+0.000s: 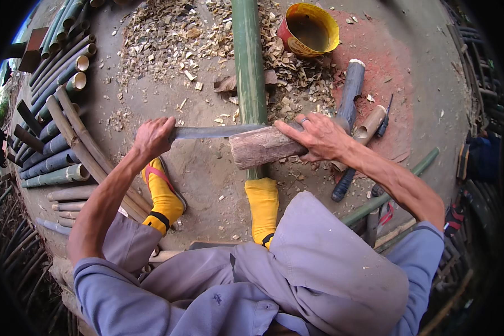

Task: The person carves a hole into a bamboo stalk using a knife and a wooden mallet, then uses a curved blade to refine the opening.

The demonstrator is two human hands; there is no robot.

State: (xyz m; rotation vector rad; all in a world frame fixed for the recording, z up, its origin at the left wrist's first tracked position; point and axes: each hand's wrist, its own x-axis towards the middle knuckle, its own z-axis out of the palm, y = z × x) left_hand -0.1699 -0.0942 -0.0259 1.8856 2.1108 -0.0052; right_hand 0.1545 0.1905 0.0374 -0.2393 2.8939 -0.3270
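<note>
My left hand (pixel 154 136) is closed round the handle end of a long knife (pixel 207 132), its blade pointing right and reaching across a thick green bamboo pole (pixel 247 61). My right hand (pixel 317 137) grips a rough brown wood block (pixel 263 147), held over the pole close to the blade. The block covers the blade's far part, and I cannot tell whether the two touch. Running away from me along the ground, the pole has its near end by my right foot in a yellow sock (pixel 262 207). My left foot (pixel 165 196) wears a yellow sock and a red-strapped sandal.
Wood chips (pixel 162 50) litter the far ground. A yellow-red bucket (pixel 308 29) with dark liquid stands far right. Right of my hand lie a dark bamboo piece (pixel 351 89) and a cut tube (pixel 371 124). Bamboo lengths (pixel 56 145) are stacked at left.
</note>
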